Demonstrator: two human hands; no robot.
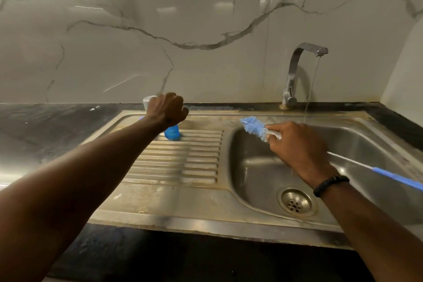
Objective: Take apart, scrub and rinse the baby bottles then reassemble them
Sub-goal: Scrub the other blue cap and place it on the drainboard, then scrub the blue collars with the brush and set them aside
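Note:
My left hand (166,107) reaches to the back of the drainboard with its fingers curled. A blue bottle part (172,133) shows just below that hand, its base on the ribbed steel, and a pale grey-white piece (147,101) sticks out at the hand's upper left. The hand hides how these two join. Over the sink basin (256,174), my right hand (297,146) grips a long bottle brush (254,127) just behind its blue bristle head. The brush's wire stem and blue handle run off to the lower right.
The tap (295,71) at the back of the sink runs a thin stream of water into the basin. The drain (296,202) lies at the basin's front. The ribbed drainboard (183,162) is wet. Dark countertop (45,126) surrounds the sink, with a marble wall behind.

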